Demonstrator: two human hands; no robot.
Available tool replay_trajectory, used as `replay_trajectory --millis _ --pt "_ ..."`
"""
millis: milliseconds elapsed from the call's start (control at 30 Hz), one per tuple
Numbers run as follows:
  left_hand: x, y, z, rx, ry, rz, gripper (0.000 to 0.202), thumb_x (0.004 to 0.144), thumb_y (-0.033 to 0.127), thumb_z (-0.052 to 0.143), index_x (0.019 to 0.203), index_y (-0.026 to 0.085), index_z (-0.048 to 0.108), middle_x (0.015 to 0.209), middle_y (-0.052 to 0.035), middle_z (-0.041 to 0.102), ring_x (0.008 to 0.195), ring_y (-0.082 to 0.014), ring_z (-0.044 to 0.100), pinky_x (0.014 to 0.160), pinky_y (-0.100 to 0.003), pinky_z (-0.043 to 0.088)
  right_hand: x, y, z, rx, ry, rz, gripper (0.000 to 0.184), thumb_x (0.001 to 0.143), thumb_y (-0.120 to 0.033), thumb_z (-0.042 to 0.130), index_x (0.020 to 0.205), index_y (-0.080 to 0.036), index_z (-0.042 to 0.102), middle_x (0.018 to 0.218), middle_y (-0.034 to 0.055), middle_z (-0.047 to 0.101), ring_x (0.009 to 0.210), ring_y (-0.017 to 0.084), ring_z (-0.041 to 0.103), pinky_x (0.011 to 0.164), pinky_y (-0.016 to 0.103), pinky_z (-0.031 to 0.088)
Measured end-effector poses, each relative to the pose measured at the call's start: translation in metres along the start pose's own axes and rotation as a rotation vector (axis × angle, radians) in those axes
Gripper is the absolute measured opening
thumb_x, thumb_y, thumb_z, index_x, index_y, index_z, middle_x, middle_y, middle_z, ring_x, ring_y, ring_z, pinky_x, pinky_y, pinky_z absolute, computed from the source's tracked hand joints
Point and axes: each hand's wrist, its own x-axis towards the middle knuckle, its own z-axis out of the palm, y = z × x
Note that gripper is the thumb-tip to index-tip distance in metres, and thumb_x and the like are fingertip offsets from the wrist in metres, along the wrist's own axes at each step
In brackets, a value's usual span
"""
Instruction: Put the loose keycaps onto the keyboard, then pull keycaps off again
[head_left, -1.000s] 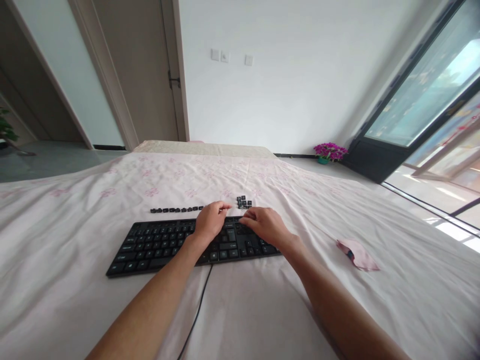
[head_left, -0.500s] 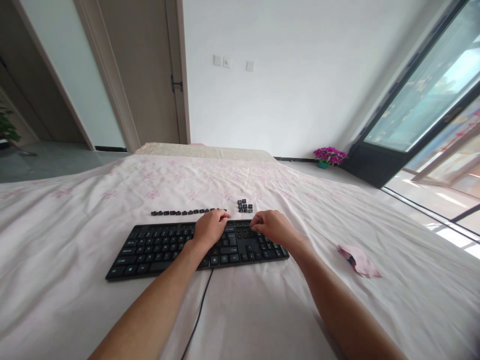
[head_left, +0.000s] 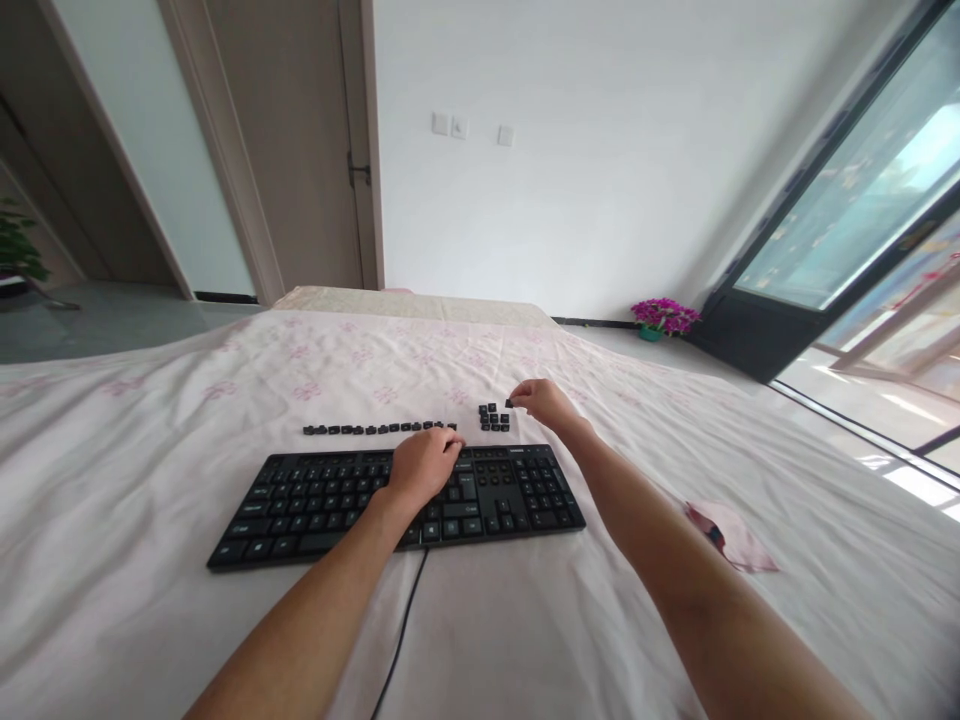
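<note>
A black keyboard (head_left: 315,512) lies across the bed, its cable running toward me. My left hand (head_left: 424,466) rests on its upper middle, fingers bent and pressed together at the back edge, holding it. Beyond the keyboard, my right hand (head_left: 546,402) is closed in a pinch on a small black keycap (head_left: 509,403). That keycap is just right of a cluster of loose keycaps (head_left: 494,419) on the sheet. A long row of keycaps (head_left: 370,430) is lined up behind the keyboard. Bare key positions (head_left: 493,467) show in the block right of my left hand.
A pale sheet with pink flowers (head_left: 307,390) covers the bed, wrinkled in places. To the right of my right forearm lies a pink cloth piece (head_left: 731,535). Magenta flowers in a green pot (head_left: 652,333) stand on the floor by the glass door.
My right hand has moved from the keyboard forward to the right side of the keycap cluster, with a keycap in its fingertips. My left hand stays on the keyboard.
</note>
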Motion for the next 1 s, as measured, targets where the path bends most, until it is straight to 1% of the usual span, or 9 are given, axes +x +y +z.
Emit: replay_trajectory --millis 267,400,533,667,767,833,900,1000 --pt "0.0 0.001 -0.001 0.0 -0.011 -0.006 0.026 0.089 0.033 0.047 0.095 0.031 0.072 0.1 0.0004 0.072 0.094 -0.0181 0.063 0.074 -0.027 0.043 0.013 0.01 0.014 -0.06 -0.019 -0.006 0.015 0.072 -0.031 0.066 0.082 -0.024 0.074 0.08 0.0008 0.071 0.07 0.013 0.059 0.059 0.022 0.037" --pt "0.0 0.001 -0.002 -0.009 -0.007 0.002 0.025 0.088 0.032 0.048 0.095 0.031 0.072 0.099 -0.0003 0.072 0.093 -0.0186 0.064 0.074 -0.027 0.043 0.016 0.012 0.019 -0.071 -0.023 -0.042 0.018 0.072 -0.032 0.065 0.085 -0.024 0.074 0.08 0.0004 0.071 0.071 0.013 0.059 0.061 0.021 0.038" --pt "-0.001 0.002 -0.003 -0.006 -0.006 -0.001 0.025 0.088 0.032 0.049 0.095 0.03 0.072 0.099 -0.0009 0.072 0.094 -0.0187 0.063 0.075 -0.027 0.043 0.018 0.013 0.023 -0.075 -0.008 -0.046 0.018 0.072 -0.031 0.065 0.085 -0.024 0.075 0.079 0.0014 0.07 0.071 0.014 0.059 0.061 0.022 0.039" --pt "-0.001 0.003 -0.004 -0.005 -0.013 -0.007 0.025 0.088 0.031 0.048 0.096 0.03 0.072 0.099 -0.001 0.072 0.094 -0.0181 0.063 0.075 -0.027 0.043 0.019 0.014 0.025 -0.051 -0.004 -0.049 0.018 0.072 -0.028 0.066 0.087 -0.024 0.075 0.083 0.0025 0.072 0.073 0.014 0.06 0.065 0.022 0.041" --pt "0.0 0.001 -0.002 0.001 -0.007 0.007 0.025 0.089 0.032 0.048 0.095 0.03 0.072 0.099 -0.0011 0.072 0.094 -0.0184 0.063 0.076 -0.027 0.044 0.016 0.012 0.024 -0.019 0.002 -0.034 0.02 0.075 -0.031 0.065 0.089 -0.022 0.075 0.084 0.003 0.072 0.073 0.014 0.061 0.064 0.022 0.041" --pt "0.001 -0.001 0.0 0.002 -0.004 0.019 0.025 0.089 0.034 0.048 0.096 0.03 0.072 0.099 -0.0012 0.072 0.094 -0.0187 0.064 0.076 -0.028 0.044 0.011 0.009 0.02 0.006 0.02 -0.031 0.026 0.081 -0.038 0.059 0.087 -0.018 0.074 0.082 0.0046 0.072 0.069 0.014 0.061 0.063 0.022 0.041" --pt "0.001 -0.003 0.001 -0.001 -0.005 0.028 0.025 0.089 0.034 0.048 0.096 0.03 0.072 0.099 -0.0011 0.072 0.094 -0.019 0.064 0.076 -0.028 0.044 0.004 0.004 0.012 0.047 0.043 -0.049 0.039 0.088 -0.044 0.048 0.086 -0.015 0.073 0.081 0.0065 0.072 0.064 0.012 0.06 0.063 0.022 0.041" --pt "0.0 -0.003 0.0 -0.016 -0.016 0.032 0.024 0.089 0.032 0.049 0.097 0.031 0.071 0.1 -0.0008 0.072 0.095 -0.0187 0.063 0.076 -0.027 0.044 -0.017 -0.005 -0.004 0.117 0.08 -0.119 0.053 0.094 -0.049 0.032 0.087 -0.016 0.073 0.083 0.0063 0.072 0.068 0.013 0.061 0.068 0.023 0.042"
